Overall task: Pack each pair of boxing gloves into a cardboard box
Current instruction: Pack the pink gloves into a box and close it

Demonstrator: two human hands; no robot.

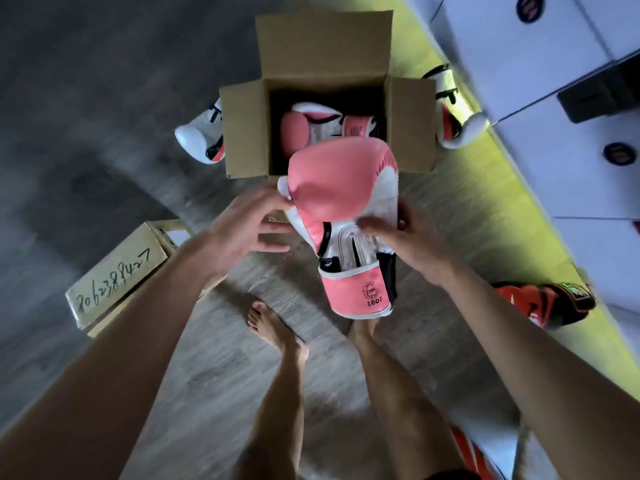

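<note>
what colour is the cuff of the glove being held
Pink with white trim on the held glove, clearest in the head view.

Open cardboard box [242, 129]: flaps folded out, mouth clear from above, one pink glove [311, 128] already filling its floor. Held pink glove [341, 188] blocks the near rim. White gloves [199, 136] crowd box's left and right sides; floor farther left is free.

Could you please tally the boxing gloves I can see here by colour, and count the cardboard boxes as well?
Pink and white gloves: 2, one held by the hands, one inside the open box
White gloves with black and red trim: 2, left and right of the open box
Red and black gloves: 1
Cardboard boxes: 2, open and closed
Total: 7
</note>
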